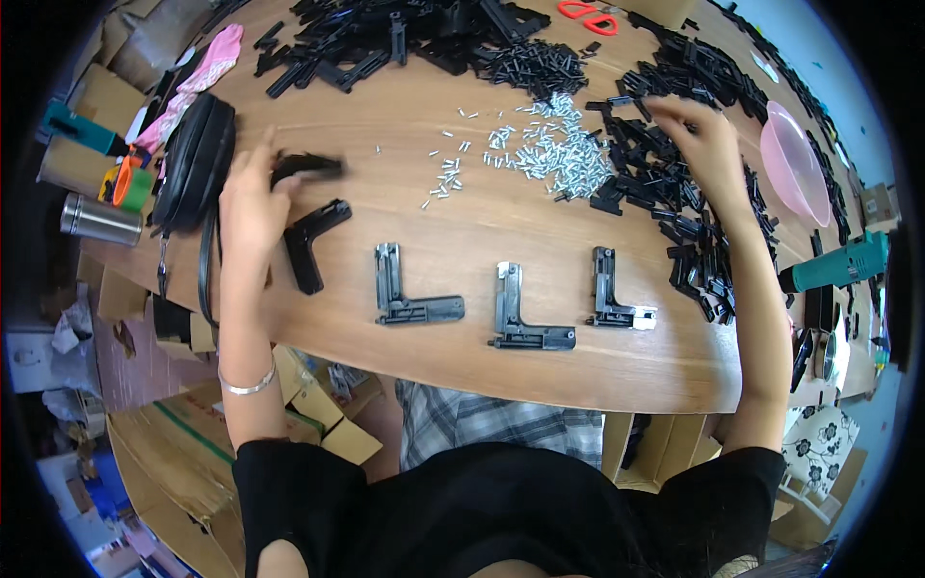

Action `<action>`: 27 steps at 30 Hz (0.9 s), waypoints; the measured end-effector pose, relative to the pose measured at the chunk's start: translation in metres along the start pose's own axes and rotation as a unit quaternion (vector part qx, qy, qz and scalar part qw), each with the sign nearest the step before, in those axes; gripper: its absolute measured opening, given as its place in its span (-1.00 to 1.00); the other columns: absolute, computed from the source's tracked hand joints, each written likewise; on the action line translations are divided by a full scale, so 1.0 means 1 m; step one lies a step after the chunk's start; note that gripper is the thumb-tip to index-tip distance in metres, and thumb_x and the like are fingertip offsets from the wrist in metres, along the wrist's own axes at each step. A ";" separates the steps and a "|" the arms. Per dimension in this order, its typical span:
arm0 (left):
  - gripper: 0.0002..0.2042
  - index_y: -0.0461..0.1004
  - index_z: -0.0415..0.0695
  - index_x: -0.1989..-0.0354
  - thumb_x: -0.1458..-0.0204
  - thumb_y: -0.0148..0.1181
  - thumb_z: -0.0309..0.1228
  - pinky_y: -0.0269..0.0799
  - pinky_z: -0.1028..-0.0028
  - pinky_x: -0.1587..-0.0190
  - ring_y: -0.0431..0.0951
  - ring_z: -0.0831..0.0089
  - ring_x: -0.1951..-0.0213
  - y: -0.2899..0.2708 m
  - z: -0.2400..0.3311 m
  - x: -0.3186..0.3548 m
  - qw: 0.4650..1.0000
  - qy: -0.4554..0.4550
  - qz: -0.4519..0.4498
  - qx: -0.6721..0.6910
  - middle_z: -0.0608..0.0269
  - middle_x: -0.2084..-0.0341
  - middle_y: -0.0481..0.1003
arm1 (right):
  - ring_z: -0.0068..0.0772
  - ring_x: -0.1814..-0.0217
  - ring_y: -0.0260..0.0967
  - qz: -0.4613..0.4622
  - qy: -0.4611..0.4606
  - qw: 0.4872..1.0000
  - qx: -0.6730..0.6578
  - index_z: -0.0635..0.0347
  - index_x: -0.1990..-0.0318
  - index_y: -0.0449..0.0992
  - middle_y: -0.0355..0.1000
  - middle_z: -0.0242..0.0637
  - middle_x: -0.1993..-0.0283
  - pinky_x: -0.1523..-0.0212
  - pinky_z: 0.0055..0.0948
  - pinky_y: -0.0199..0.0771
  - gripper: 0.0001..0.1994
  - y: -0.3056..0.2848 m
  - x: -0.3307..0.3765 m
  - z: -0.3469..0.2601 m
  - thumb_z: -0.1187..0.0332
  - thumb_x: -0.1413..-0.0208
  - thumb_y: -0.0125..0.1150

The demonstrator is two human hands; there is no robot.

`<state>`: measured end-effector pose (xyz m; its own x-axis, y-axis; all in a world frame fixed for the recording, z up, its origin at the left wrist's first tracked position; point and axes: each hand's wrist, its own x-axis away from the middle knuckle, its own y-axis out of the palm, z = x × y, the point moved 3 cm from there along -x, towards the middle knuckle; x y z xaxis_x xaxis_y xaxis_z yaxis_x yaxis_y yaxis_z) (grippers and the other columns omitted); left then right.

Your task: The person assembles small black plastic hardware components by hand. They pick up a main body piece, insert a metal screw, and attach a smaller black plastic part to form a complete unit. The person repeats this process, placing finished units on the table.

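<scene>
At the left of the table, my left hand [252,204] has its fingers stretched apart. A motion-blurred black plastic piece [313,168] is beside its thumb; whether they touch is unclear. Just below lies a black pistol-shaped plastic part [306,252]. Three L-shaped black plastic half-shells line the near side: one on the left [390,289], one in the middle [511,313] and one on the right [605,289] with a shiny end. Over the black part pile at the right, my right hand [701,140] has curled, pinched fingers. What they hold cannot be made out.
Small silver screws [568,149] are heaped mid-table beside small black parts [655,159]. Larger black parts [424,39] are piled at the far side. A black pouch [198,159] lies left; a pink bowl [795,164] and teal tool [843,262] are right. Red-handled scissors [590,14] lie far back.
</scene>
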<state>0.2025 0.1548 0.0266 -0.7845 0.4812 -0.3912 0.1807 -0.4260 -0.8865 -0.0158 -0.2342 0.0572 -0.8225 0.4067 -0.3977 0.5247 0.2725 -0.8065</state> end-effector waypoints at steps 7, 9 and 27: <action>-0.60 0.14 -0.25 -0.20 -0.19 -0.06 -0.47 0.54 0.41 0.14 0.54 0.28 0.10 -0.046 0.076 0.045 0.721 -0.154 -0.098 0.669 0.05 0.08 0.43 | -0.15 0.09 0.40 0.008 -0.258 0.930 0.260 0.09 0.27 0.58 0.49 -0.18 0.28 0.08 -0.22 0.41 -0.83 0.077 -0.110 0.047 0.43 0.06 0.16; -0.58 0.09 -0.25 -0.22 -0.20 -0.07 -0.44 0.59 0.37 0.17 0.57 0.20 0.16 -0.045 0.086 0.062 0.652 -0.189 -0.141 0.720 -0.05 0.09 0.44 | -0.16 0.11 0.41 -0.040 -0.300 0.905 0.300 0.10 0.27 0.57 0.49 -0.22 0.28 0.10 -0.22 0.42 -0.83 0.094 -0.129 0.060 0.44 0.07 0.16; -0.55 -0.17 -0.18 -0.31 -0.30 -0.46 -0.29 0.36 0.15 -0.14 0.36 -0.02 -0.11 -0.002 0.199 0.149 0.389 -0.220 -0.333 0.830 -0.26 -0.19 0.13 | -0.40 0.29 0.52 -0.115 0.263 0.749 -0.597 0.39 0.20 0.41 0.50 -0.06 0.27 0.24 -0.60 0.57 -0.84 -0.024 0.121 -0.070 0.47 -0.12 0.14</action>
<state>-0.0330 0.0752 0.0191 -0.4215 0.8861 0.1929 -0.4944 -0.4029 0.7702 -0.1127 -0.1305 0.0595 -0.8858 0.4311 0.1721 0.4631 0.8458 0.2648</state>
